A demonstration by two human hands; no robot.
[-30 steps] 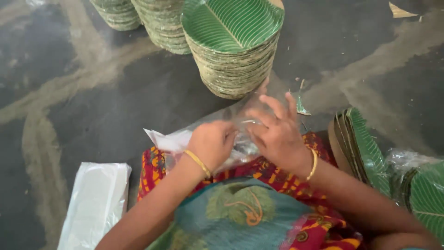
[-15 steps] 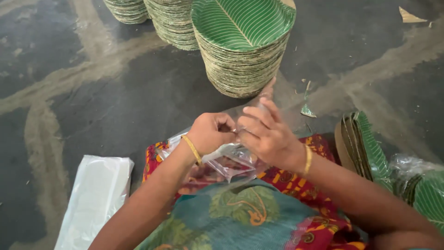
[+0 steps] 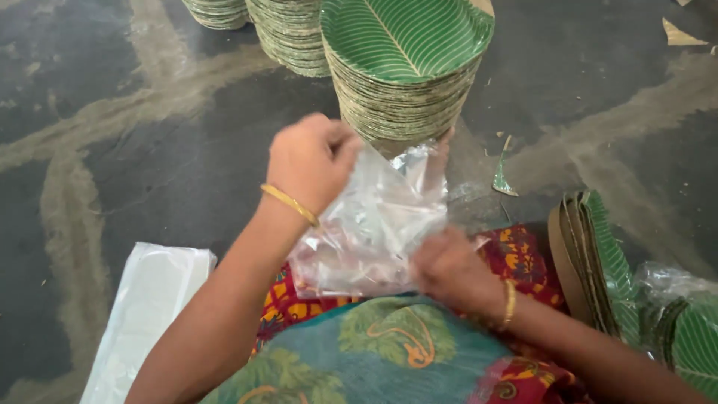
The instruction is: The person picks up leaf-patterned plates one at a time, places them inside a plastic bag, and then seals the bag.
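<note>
Clear, crinkled plastic made up the bag (image 3: 374,228), which hung over the person's lap, just below frame centre. Half a second before, it had sat low and bunched between hands held close together; now the left hand (image 3: 310,161) had risen toward 11 o'clock, fist closed on the bag's upper edge, while the right hand (image 3: 449,269) had dropped toward 4 o'clock, fingers clamped on the lower corner. The film was stretched between them, so the bag seemed to be being pulled open or shaken out, though motion blur left its mouth hard to make out. At 12 o'clock stood a tall stack of green leaf-patterned plates (image 3: 407,67), more stacks (image 3: 288,34) behind it at 11. At 3 to 4 o'clock another batch of plates (image 3: 591,262) leaned on edge beside already wrapped ones (image 3: 684,329). A flat pile of spare bags (image 3: 146,307) lay at 8 o'clock on the grey floor (image 3: 112,135).
</note>
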